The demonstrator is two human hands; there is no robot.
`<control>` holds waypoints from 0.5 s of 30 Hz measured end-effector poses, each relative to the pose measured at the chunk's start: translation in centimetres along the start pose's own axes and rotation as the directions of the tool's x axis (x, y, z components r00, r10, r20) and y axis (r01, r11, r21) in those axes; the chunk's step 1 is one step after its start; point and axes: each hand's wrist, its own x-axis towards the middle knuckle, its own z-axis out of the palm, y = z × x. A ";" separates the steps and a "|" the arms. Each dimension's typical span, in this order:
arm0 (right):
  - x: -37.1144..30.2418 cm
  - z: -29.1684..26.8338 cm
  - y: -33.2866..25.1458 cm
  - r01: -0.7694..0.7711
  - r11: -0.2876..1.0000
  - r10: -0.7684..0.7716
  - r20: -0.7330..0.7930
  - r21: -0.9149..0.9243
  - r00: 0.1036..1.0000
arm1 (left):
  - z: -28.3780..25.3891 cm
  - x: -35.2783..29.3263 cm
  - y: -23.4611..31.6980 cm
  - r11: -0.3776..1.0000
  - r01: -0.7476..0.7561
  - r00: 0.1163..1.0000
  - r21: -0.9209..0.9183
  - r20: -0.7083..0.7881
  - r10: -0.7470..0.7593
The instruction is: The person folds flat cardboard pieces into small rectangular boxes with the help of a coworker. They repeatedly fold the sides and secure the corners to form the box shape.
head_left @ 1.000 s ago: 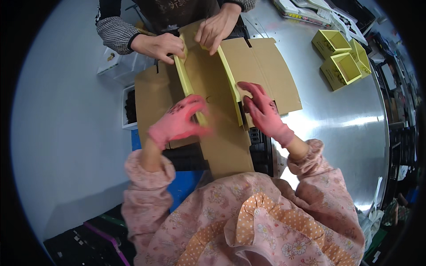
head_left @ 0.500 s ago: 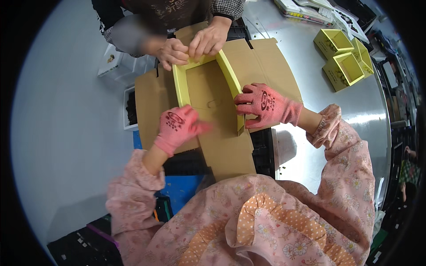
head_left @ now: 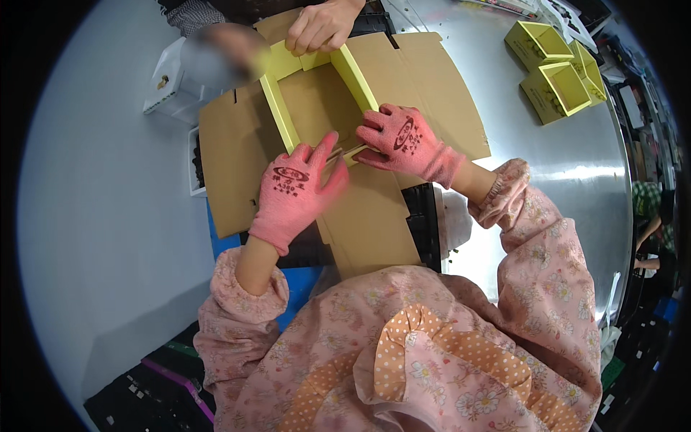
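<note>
A yellow cardboard box (head_left: 354, 78) with a brown inside lies open in front of me, its near wall folded in. My right hand (head_left: 404, 144), in a pink glove, grips the near right corner of the box. My left hand (head_left: 289, 191), gloved alike, is at the near left corner with thumb and forefinger spread apart; its thumb is smeared by motion. Both hands hide parts of the near wall. Under the box lies a large flattened brown carton (head_left: 435, 97). Across from me, another person's hand (head_left: 320, 27) holds the far wall.
Several small yellow boxes (head_left: 554, 93) stand at the right on a metal table (head_left: 518, 155). A white foam box (head_left: 164, 78) sits at the far left beside the other person's blurred arm. Black crates (head_left: 430, 223) show under the carton.
The near side of the yellow box has come up and inward between my hands. Both my hands have moved nearer each other. One of the other person's hands has drawn off leftward.
</note>
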 end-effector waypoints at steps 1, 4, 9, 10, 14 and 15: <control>-0.1 -0.1 0.1 -0.013 1.000 0.013 -0.003 -0.002 1.000 | -0.9 0.3 0.3 0.996 0.042 0.996 -0.075 0.080 -0.036; 0.1 0.0 0.2 -0.033 0.999 0.033 -0.023 -0.008 0.999 | -1.5 0.8 -0.3 0.951 0.126 0.986 -0.282 0.139 -0.089; 0.2 0.6 0.0 -0.002 0.999 0.007 -0.104 0.047 0.995 | -2.3 0.0 -1.7 0.860 -0.098 0.987 -0.501 0.062 0.149; 0.3 0.6 0.1 0.000 0.998 0.004 -0.073 0.056 0.997 | -2.2 0.3 -0.9 0.922 -0.025 0.996 -0.385 0.070 0.056; 0.0 0.9 0.5 0.004 0.975 0.012 -0.073 0.223 0.997 | 2.0 1.1 0.3 0.992 0.128 0.977 0.009 -0.171 -0.124; -0.2 0.8 0.4 0.012 0.955 0.020 -0.105 0.297 0.994 | 2.3 1.4 0.6 0.984 0.161 0.974 0.081 -0.172 -0.145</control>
